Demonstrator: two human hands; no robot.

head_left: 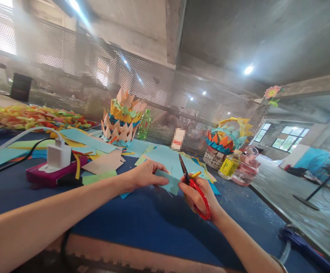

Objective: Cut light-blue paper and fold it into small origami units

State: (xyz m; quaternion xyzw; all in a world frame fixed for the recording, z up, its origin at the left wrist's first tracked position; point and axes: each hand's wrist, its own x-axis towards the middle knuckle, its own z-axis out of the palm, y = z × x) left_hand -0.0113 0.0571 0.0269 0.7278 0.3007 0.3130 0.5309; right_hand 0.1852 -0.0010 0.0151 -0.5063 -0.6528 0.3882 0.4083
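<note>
Between my two hands is a small piece of light blue paper (169, 183), held just above the dark blue tabletop. My left hand (147, 175) pinches its left end between thumb and fingers. At its right end, my right hand (197, 193) grips the edge with the fingertips. Red-handled scissors (199, 201) also sit in my right hand, their dark blades pointing up and away from the paper. A thin yellow stick-like piece (196, 174) shows by the right fingers; what it belongs to I cannot tell. Larger light blue sheets (161, 157) lie just beyond my hands.
A purple power strip (44, 174) with a white charger (58, 154) is at left. Folded-paper baskets (122, 121) stand behind. A yellow-labelled bottle (229, 165) and pink jug (246, 168) are at right. A blue-handled tool (298, 239) lies by the right edge.
</note>
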